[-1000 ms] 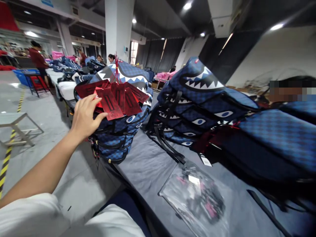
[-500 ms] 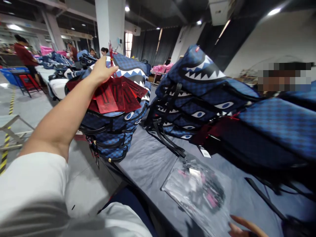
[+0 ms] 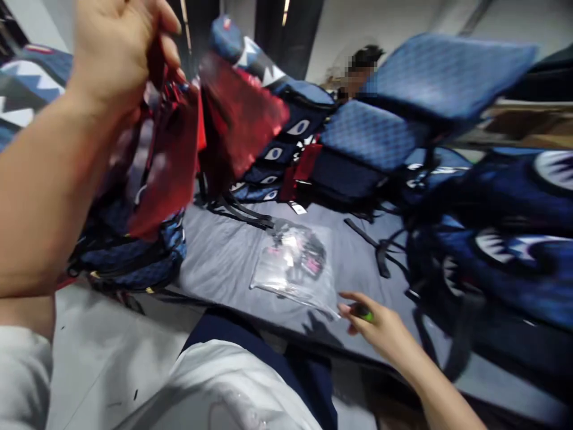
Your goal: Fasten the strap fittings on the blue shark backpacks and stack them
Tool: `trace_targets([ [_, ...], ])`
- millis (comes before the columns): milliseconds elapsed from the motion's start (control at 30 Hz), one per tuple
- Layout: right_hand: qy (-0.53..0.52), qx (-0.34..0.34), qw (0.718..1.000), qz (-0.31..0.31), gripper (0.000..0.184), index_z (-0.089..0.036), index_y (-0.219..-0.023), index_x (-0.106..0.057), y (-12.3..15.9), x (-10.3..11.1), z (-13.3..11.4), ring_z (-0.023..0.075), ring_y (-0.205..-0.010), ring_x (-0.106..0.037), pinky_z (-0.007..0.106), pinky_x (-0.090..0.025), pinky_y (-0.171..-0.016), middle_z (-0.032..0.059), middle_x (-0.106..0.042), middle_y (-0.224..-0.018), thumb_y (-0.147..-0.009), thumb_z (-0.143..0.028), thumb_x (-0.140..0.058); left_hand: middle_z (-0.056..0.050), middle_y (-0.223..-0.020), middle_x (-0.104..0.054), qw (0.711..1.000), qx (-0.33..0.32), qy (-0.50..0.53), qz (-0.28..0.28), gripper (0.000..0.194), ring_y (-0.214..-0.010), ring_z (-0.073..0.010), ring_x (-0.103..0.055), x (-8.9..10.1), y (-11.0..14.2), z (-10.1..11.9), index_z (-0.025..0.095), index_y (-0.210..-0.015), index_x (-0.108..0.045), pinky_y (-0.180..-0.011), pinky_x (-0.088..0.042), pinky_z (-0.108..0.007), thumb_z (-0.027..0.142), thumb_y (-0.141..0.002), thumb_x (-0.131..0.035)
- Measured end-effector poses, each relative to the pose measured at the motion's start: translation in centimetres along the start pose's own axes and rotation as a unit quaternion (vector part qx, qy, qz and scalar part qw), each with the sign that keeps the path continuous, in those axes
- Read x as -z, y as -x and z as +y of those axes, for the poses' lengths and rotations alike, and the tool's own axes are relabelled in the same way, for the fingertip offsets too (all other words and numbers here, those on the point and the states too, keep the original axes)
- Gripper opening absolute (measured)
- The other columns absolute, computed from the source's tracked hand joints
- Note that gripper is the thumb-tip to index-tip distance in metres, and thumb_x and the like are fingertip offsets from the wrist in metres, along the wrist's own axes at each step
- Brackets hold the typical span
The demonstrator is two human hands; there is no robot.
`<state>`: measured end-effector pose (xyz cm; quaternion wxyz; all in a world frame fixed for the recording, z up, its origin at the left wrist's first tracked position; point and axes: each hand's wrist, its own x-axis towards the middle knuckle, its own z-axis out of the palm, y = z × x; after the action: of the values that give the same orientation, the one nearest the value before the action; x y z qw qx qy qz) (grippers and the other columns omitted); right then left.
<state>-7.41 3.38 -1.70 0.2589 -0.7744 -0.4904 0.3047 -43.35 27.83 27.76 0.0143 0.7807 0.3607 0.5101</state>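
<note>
My left hand (image 3: 119, 51) is raised close to the camera, fingers pinched on a bunch of red hang tags (image 3: 237, 116) that dangle from it, blurred by motion. Behind the tags lies a stack of blue checkered shark-face backpacks (image 3: 129, 263) at the table's left end. My right hand (image 3: 380, 328) rests low at the table's near edge, closed around a small green object (image 3: 362, 312), beside a clear plastic bag (image 3: 293, 266) of small black and pink parts.
A grey cloth-covered table (image 3: 224, 257) runs across the view. More blue shark-face backpacks are piled at the back (image 3: 286, 137) and on the right (image 3: 505, 251), with loose black straps (image 3: 380, 251) trailing over the table. A person sits behind the far pile.
My left hand has lifted the red tags off the backpack stack and pulled them up toward me. The view has swung right and down. My right hand has come forward to the plastic bag.
</note>
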Motion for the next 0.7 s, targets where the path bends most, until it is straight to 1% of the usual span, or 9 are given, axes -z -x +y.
trace_targets([
  [100, -0.029, 0.004, 1.0, 0.003, 0.045, -0.021, -0.103, -0.066, 2.3, -0.6, 0.7, 0.0195, -0.051, -0.066, 0.03, -0.052, -0.06, 0.0016, -0.07, -0.068, -0.075, -0.055, -0.057, 0.002, -0.08, -0.065, 0.996, -0.035, 0.031, -0.078, 0.051, -0.085, -0.0183, -0.072, -6.0, 1.7, 2.9, 0.003, -0.1, -0.061, -0.072, -0.052, -0.033, 0.043, -0.099, -0.029],
  [200, -0.044, -0.041, 0.997, 0.037, 0.045, -0.021, -0.105, -0.066, 5.3, -0.7, 4.0, 0.0184, -0.051, -0.066, 0.03, -0.052, -0.061, 0.0017, -0.071, -0.073, -0.077, -0.055, -0.058, 0.001, -0.076, -0.066, 0.981, -0.096, 0.055, -0.16, 0.034, -0.073, -0.0114, -0.068, -12.1, 5.0, 3.5, 0.015, -0.079, -0.057, -0.073, -0.053, -0.027, 0.035, -0.099, -0.038],
  [267, -0.061, -0.09, 0.992, 0.068, 0.047, -0.02, -0.106, -0.066, 7.5, -0.7, 6.9, 0.0198, -0.052, -0.067, 0.031, -0.051, -0.06, 0.0028, -0.071, -0.074, -0.077, -0.056, -0.056, 0.0, -0.073, -0.065, 0.966, -0.117, 0.067, -0.22, 0.027, -0.07, -0.013, -0.064, -15.5, 7.3, 2.4, 0.019, -0.074, -0.054, -0.074, -0.053, -0.027, 0.028, -0.094, -0.04],
  [300, -0.068, -0.114, 0.988, 0.08, 0.05, -0.019, -0.107, -0.066, 8.6, -0.8, 8.4, 0.0213, -0.054, -0.068, 0.031, -0.051, -0.059, 0.0029, -0.071, -0.071, -0.077, -0.057, -0.056, -0.001, -0.073, -0.065, 0.959, -0.109, 0.062, -0.252, 0.024, -0.07, -0.0142, -0.064, -17.1, 8.4, 1.3, 0.02, -0.074, -0.055, -0.076, -0.052, -0.028, 0.028, -0.092, -0.041],
  [333, -0.073, -0.135, 0.984, 0.091, 0.052, -0.018, -0.109, -0.065, 9.6, -1.0, 9.8, 0.0228, -0.057, -0.069, 0.032, -0.051, -0.06, 0.0028, -0.07, -0.066, -0.077, -0.058, -0.055, -0.001, -0.074, -0.066, 0.955, -0.087, 0.05, -0.279, 0.024, -0.071, -0.0153, -0.063, -18.5, 9.4, 0.0, 0.021, -0.075, -0.056, -0.077, -0.052, -0.028, 0.029, -0.091, -0.041],
  [400, -0.081, -0.176, 0.975, 0.107, 0.057, -0.017, -0.111, -0.065, 11.4, -1.8, 12.4, 0.0253, -0.06, -0.07, 0.034, -0.052, -0.063, 0.0026, -0.068, -0.058, -0.076, -0.06, -0.054, -0.003, -0.08, -0.068, 0.947, -0.008, 0.004, -0.322, 0.025, -0.077, -0.0176, -0.063, -21.0, 10.9, -3.1, 0.021, -0.077, -0.058, -0.08, -0.051, -0.029, 0.031, -0.09, -0.039],
  [500, -0.1, -0.235, 0.959, 0.122, 0.06, -0.018, -0.108, -0.066, 12.9, -3.2, 15.2, 0.0272, -0.06, -0.071, 0.036, -0.053, -0.065, 0.0057, -0.072, -0.063, -0.071, -0.064, -0.054, -0.005, -0.085, -0.07, 0.931, 0.102, -0.078, -0.342, 0.025, -0.084, -0.0204, -0.064, -22.8, 12.6, -8.1, 0.02, -0.078, -0.06, -0.084, -0.05, -0.031, 0.029, -0.091, -0.04],
  [600, -0.102, -0.25, 0.957, 0.105, 0.054, -0.024, -0.1, -0.068, 12.3, -4.0, 16.8, 0.0291, -0.06, -0.072, 0.039, -0.055, -0.067, 0.0068, -0.075, -0.07, -0.067, -0.065, -0.057, -0.007, -0.09, -0.07, 0.916, 0.184, -0.148, -0.325, 0.026, -0.09, -0.0199, -0.065, -22.6, 13.8, -12.7, 0.018, -0.086, -0.063, -0.087, -0.05, -0.033, 0.029, -0.097, -0.041],
  [700, -0.069, -0.224, 0.968, 0.083, 0.042, -0.032, -0.092, -0.07, 10.1, -4.3, 16.9, 0.0311, -0.058, -0.072, 0.04, -0.057, -0.062, 0.0031, -0.07, -0.058, -0.069, -0.064, -0.055, -0.007, -0.104, -0.068, 0.895, 0.274, -0.196, -0.291, 0.027, -0.098, -0.0186, -0.065, -22.1, 14.2, -16.4, 0.015, -0.104, -0.064, -0.091, -0.053, -0.04, 0.038, -0.098, -0.052],
])
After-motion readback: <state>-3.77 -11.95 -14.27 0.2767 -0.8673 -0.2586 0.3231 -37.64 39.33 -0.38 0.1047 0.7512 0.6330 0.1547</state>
